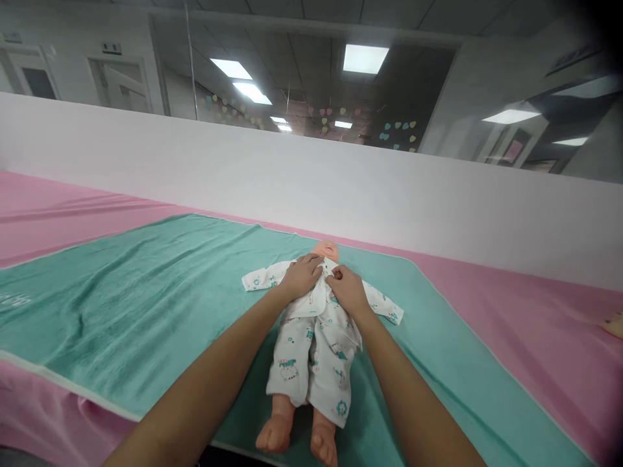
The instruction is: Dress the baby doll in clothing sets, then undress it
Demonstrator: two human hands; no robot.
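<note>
A baby doll [311, 363] lies on its back on a teal towel [146, 305], head away from me, bare feet toward me. It wears a white printed top and trousers [318, 353]. My left hand [302, 274] rests on the doll's chest with its fingers curled onto the top's front edge near the collar. My right hand [346, 288] is closed in a pinch on the other front edge of the top, just beside the left hand. The doll's head [326, 250] shows just beyond my fingers.
The towel lies over a pink sheet [535, 324] covering a wide surface. A low white partition [341, 188] runs along the far side, with glass reflecting ceiling lights above it. A small tan object [614, 324] sits at the right edge.
</note>
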